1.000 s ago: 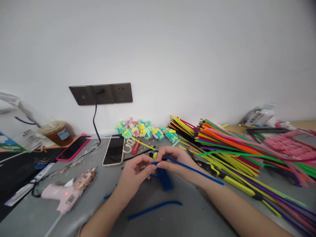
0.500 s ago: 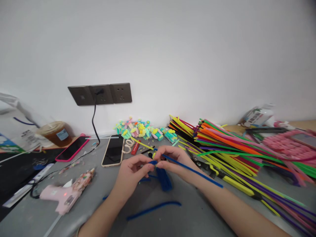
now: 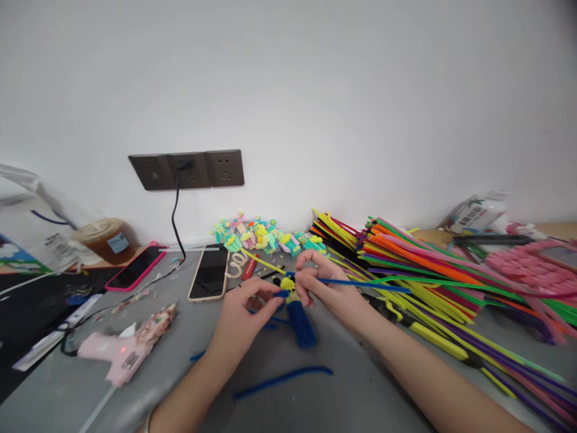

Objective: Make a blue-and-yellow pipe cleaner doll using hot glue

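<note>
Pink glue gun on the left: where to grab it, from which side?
Best by the handle, coming from the left. The gun lies on its side with the handle pointing left, cord at its end; the nozzle points away and right. Red light is lit, so I'd treat the nozzle as likely hot.

The blue pipe cleaner (image 3: 345,282) in the right hand (image 3: 328,291) has swung nearly level.

Left hand (image 3: 243,308), right hand (image 3: 337,296): both bare, slim-fingered, narrow at the wrist. Right forearm (image 3: 419,367) uncovered as far as the view reaches. Left forearm (image 3: 193,380) likewise bare, down to a thin pale edging (image 3: 148,422); bracelet or sleeve hem, too little shows to tell.
</note>
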A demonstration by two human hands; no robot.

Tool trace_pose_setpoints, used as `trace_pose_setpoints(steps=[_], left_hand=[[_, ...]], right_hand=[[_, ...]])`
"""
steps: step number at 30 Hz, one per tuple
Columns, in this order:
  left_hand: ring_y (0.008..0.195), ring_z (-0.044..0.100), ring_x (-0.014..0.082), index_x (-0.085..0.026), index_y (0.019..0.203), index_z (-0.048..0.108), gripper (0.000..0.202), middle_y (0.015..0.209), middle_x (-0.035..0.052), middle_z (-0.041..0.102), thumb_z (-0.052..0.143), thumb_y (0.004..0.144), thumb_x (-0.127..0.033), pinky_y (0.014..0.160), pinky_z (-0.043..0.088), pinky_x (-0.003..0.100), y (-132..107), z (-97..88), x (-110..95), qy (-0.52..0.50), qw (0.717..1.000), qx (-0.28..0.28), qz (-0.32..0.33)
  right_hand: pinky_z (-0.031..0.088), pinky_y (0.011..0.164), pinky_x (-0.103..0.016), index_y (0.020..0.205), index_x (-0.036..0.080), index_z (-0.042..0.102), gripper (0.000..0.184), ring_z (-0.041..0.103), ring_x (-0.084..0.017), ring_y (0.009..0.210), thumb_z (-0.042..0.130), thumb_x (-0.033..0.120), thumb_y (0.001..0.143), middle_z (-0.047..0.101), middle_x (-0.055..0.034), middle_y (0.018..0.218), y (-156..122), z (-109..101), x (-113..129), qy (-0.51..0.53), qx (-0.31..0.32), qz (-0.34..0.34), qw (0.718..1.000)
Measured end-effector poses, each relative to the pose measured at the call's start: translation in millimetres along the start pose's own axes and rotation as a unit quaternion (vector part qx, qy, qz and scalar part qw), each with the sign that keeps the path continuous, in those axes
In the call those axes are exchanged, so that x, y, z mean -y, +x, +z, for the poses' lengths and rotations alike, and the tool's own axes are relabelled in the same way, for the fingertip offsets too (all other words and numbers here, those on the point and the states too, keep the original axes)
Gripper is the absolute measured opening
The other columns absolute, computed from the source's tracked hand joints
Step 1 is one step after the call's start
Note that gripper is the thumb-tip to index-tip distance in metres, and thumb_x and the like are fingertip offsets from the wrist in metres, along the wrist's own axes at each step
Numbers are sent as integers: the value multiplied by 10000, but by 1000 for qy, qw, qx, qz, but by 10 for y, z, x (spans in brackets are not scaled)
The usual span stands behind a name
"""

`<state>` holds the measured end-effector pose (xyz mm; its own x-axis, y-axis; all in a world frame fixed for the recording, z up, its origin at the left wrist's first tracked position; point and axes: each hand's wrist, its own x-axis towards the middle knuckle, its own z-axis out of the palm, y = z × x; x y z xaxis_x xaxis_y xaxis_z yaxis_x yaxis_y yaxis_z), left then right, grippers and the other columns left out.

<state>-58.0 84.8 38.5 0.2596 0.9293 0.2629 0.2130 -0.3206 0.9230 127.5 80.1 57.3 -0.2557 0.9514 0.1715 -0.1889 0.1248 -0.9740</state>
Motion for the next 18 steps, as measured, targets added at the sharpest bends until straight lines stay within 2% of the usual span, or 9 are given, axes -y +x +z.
trace_pose_setpoints(steps=[5, 9, 11, 13, 15, 17, 18], left_hand=[[688, 647, 156, -178, 809, 746, 98, 754, 38, 700, 696, 762, -248, 586, 519, 219, -5, -13, 0, 11, 1000, 1, 6], [688, 652, 152, -177, 809, 744, 92, 768, 40, 711, 674, 775, -225, 587, 516, 214, 0, -12, -11, 15, 1000, 7, 14], [692, 651, 148, -179, 818, 745, 89, 777, 37, 715, 679, 778, -224, 588, 517, 209, 2, -10, -8, 15, 1000, 4, 13], [693, 647, 145, -182, 831, 746, 95, 776, 33, 712, 689, 778, -236, 589, 518, 206, 1, -9, 1, 16, 1000, -1, 14], [688, 642, 140, -184, 838, 747, 100, 772, 28, 706, 693, 780, -245, 580, 513, 201, 0, -10, 15, 20, 1000, -6, 19], [679, 637, 134, -184, 836, 745, 99, 765, 25, 697, 690, 783, -246, 566, 504, 193, -2, -13, 30, 22, 999, -11, 27], [677, 635, 132, -184, 838, 745, 99, 765, 23, 694, 688, 784, -244, 561, 502, 191, -3, -14, 37, 23, 999, -12, 31]], right_hand=[[470, 510, -238, 790, 206, 468, 327, 610, -120, 499, 690, 436, 861, 710, -7, 626, -11, -3, -9, 4, 19, 8, 1000], [497, 566, -274, 802, 195, 524, 354, 638, -147, 551, 635, 522, 880, 711, -24, 656, -15, -5, -56, 32, 21, 11, 999], [461, 525, -268, 778, 188, 571, 422, 582, -139, 500, 572, 594, 892, 647, -1, 584, -9, -18, -69, 31, -3, 5, 999], [402, 488, -258, 637, 180, 593, 564, 493, -120, 466, 465, 652, 917, 532, 12, 508, 5, -43, -69, -8, -46, -30, 998], [375, 497, -259, 466, 180, 533, 689, 453, -114, 493, 398, 668, 934, 457, -1, 499, 23, -74, -62, -58, -88, -82, 991], [344, 466, -252, 434, 183, 489, 684, 412, -102, 462, 441, 661, 922, 422, 7, 472, 38, -97, -62, -75, -96, -95, 988], [310, 427, -244, 494, 183, 522, 624, 364, -89, 414, 489, 653, 904, 390, 33, 443, 43, -102, -66, -64, -92, -82, 990]])
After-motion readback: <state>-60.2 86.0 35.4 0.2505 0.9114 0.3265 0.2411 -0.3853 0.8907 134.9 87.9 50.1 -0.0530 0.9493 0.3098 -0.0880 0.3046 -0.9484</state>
